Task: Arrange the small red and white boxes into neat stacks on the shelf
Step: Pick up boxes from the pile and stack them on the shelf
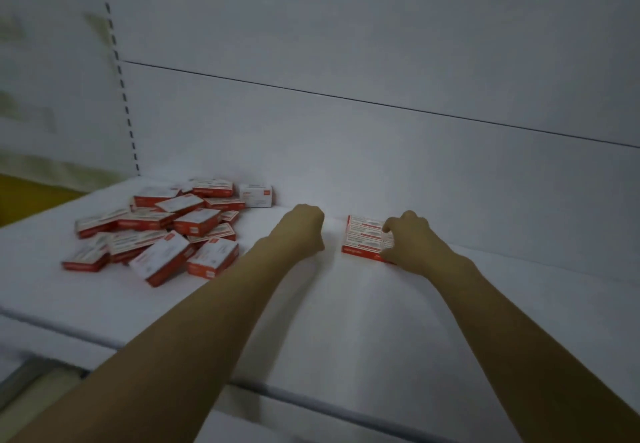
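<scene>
A jumbled pile of small red and white boxes (162,227) lies on the left part of the white shelf (346,321). To the right, near the back panel, a short stack of the same boxes (363,238) stands squared up. My right hand (408,240) rests on the stack's right side, with thumb and fingers around its top box. My left hand (304,227) is curled into a fist on the shelf just left of the stack, apart from it and holding nothing.
A white back panel (346,113) rises behind the shelf, with a slotted upright (117,71) at the left. One white box (256,194) stands against the panel behind the pile. The shelf's front edge (311,397) runs below my forearms.
</scene>
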